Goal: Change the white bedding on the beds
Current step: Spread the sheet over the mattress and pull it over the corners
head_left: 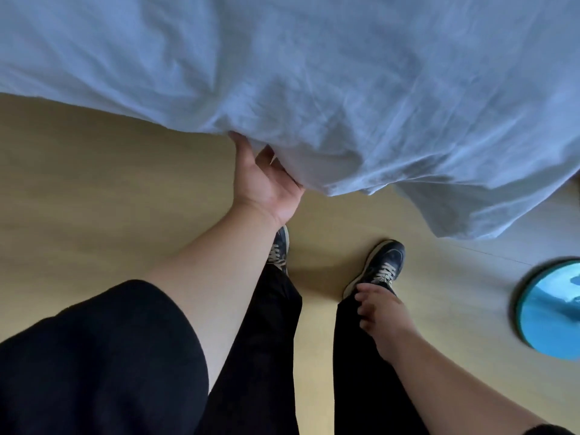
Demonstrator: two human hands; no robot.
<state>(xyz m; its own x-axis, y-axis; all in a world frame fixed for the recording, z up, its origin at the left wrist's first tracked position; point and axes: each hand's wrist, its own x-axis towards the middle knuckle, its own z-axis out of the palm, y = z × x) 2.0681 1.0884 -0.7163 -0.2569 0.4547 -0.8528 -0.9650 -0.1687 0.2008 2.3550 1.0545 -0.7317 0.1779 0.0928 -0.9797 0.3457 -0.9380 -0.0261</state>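
Here's the white sheet (314,73) filling the whole upper half of the frame, its rumpled edge sagging down toward the wooden floor (94,183) at centre. The left hand (266,186) reaches up into that edge at mid-frame: its fingers (240,146) disappear under a fold of cloth with the thumb tucked against it, so it has a bunch of the sheet gripped. The right hand (381,318), lower right of centre, hangs loose beside the leg, fingers softly curled, nothing in it.

Risks from here, as I judge them. Only 1 hand has the cloth, so a hard tug could pull it lopsided and bunch it. The hem droops low at the right, close to the 2 dark sneakers (379,268), so a step forward could trap it underfoot and trip the person or dirty the fabric. And at the right edge sits a round blue object (546,312) on the floor; trailing cloth could catch it or drag it along.

Writing? None readable. The sneakers show pale laces and no legible logo, and the black clothing is plain.
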